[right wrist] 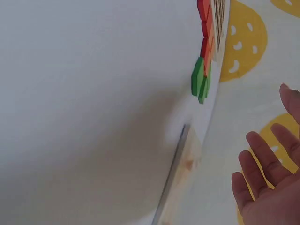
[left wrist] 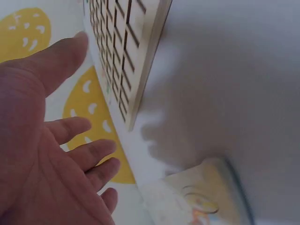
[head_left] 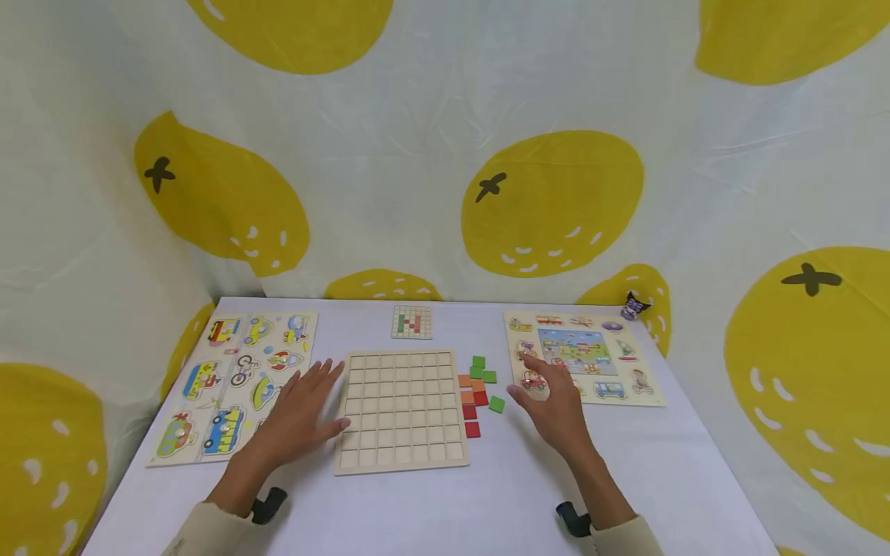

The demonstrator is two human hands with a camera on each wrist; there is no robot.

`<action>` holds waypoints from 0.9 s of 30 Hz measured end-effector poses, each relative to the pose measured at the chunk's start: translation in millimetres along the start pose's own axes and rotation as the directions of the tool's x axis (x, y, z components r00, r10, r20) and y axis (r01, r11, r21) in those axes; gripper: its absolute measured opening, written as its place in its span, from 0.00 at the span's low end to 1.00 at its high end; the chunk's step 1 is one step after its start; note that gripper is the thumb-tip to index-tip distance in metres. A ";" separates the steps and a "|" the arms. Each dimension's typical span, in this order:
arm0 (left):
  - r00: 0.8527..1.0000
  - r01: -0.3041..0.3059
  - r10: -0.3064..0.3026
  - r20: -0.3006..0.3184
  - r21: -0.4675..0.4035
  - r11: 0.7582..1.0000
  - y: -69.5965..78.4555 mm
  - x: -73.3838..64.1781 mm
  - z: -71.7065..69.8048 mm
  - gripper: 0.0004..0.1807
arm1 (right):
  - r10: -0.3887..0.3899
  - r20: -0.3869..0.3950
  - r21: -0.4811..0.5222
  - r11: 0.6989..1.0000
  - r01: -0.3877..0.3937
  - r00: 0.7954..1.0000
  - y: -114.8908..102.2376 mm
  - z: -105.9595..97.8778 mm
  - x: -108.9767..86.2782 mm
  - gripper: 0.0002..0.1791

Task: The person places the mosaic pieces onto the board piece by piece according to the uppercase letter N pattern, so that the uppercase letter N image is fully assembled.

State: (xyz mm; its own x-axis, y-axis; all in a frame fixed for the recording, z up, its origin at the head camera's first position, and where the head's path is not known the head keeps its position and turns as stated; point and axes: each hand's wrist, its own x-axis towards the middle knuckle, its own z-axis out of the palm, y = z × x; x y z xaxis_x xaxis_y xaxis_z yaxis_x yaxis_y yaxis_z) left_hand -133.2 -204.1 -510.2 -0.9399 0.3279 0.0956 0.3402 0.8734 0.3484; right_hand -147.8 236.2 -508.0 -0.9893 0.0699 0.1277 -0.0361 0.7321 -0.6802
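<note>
A square wooden grid board (head_left: 399,413) with bare cells lies in the middle of the table. My left hand (head_left: 299,417) hovers by its left edge, fingers spread and holding nothing; in the left wrist view the thumb points toward the board's side (left wrist: 149,61). Along the board's right edge lie small square tiles: orange ones (head_left: 464,381), red ones (head_left: 472,429) and several green ones (head_left: 497,404). Right of these tiles, my right hand (head_left: 559,409) is held above the table, thumb and fingers apart with nothing between them. Its relaxed fingers (right wrist: 269,161) show in the right wrist view.
Behind the board lies a small pattern card (head_left: 412,322) with coloured squares. A vehicle puzzle board (head_left: 202,405) is at the left, partly under my left hand. Another picture puzzle (head_left: 577,351) lies at the right, with a small dark figurine (head_left: 633,306) at its far corner.
</note>
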 end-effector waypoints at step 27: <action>0.993 0.006 0.010 0.121 -0.134 0.991 -6.7 -11.8 30.3 0.54 | 0.038 0.171 -0.130 0.991 -0.015 0.985 -11.3 60.4 83.0 0.18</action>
State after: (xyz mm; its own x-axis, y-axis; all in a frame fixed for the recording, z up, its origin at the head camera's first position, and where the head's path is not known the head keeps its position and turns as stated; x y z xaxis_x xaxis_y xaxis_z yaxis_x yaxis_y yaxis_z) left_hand -123.5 -202.9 -542.0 -0.9258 0.3777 -0.0141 0.3272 0.8195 0.4705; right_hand -238.1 192.8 -533.3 -0.9995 -0.0196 -0.0233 -0.0024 0.8127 -0.5827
